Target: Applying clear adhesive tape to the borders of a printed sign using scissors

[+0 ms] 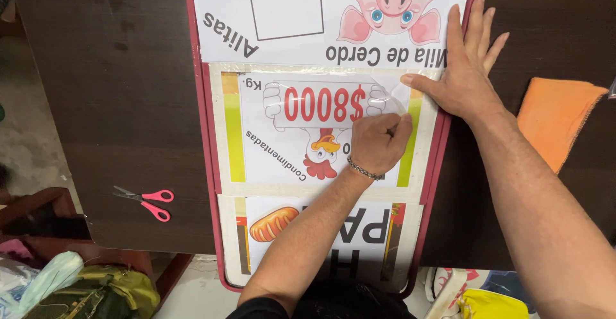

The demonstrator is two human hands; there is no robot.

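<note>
A red-framed sign board (204,133) lies on a dark table (115,101), covered with printed paper sheets. The middle sheet (269,146) shows a cartoon chicken holding a label with red digits. A clear film (385,101) lies wrinkled over that label. My left hand (375,142), with a bracelet at the wrist, is closed in a fist and pinches the film's edge. My right hand (463,68) presses flat, fingers spread, on the board's right edge beside a pig picture (391,4). A sheet with a bread picture (273,224) lies nearest me.
Scissors with pink handles (144,202) lie on the table left of the board. An orange cloth (558,120) lies at the right. Bags and fabric (83,290) sit on the floor at lower left, and a yellow object (491,305) at lower right.
</note>
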